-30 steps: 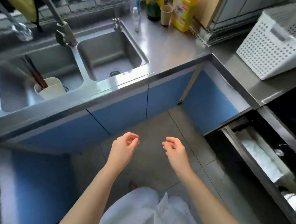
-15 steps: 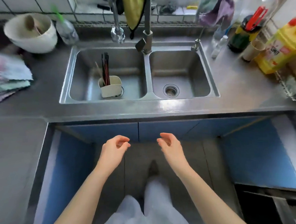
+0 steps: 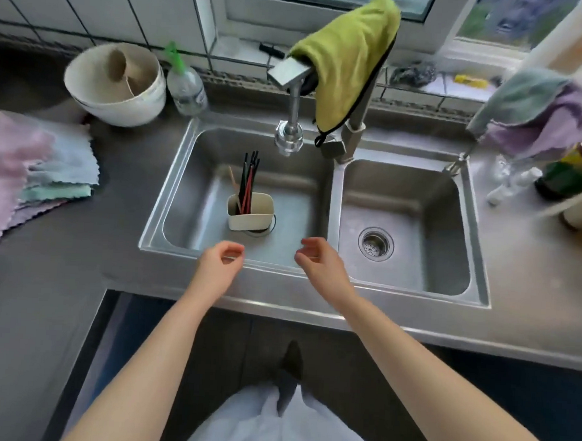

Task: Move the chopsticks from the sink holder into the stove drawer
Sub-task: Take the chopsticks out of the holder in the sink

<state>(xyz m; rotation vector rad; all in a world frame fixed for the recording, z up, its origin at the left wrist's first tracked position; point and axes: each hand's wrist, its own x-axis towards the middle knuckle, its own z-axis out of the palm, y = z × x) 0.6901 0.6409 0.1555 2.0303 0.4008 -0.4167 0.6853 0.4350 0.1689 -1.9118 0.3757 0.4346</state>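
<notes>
From the head camera, we are looking down at a double sink point(image 3: 168, 220). A cream holder point(image 3: 250, 215) is standing in its left basin, near the front wall, and it is holding the chopsticks point(image 3: 247, 184): several dark ones, a red one and a pale one. They are standing nearly upright, their long axis running up out of the holder, with free ends pointing toward the tap point(image 3: 289, 132) and leaning slightly away from us. A yellow-green cloth point(image 3: 352, 61) is hanging over the tap's arm. The right basin is showing only its drain point(image 3: 376, 244).

On the counter to the left, a pale bowl point(image 3: 118, 86) is holding what may be a paper cup, though blur is making that unsure. A clear bottle point(image 3: 188, 86) is standing just beside it, its label unreadable, and folded cloths point(image 3: 32, 173) are lying farther left.

We are holding our left hand point(image 3: 218, 267) and right hand point(image 3: 321, 265) over the sink's front rim, fingers loosely curled, gripping nothing, both apart from the holder.
</notes>
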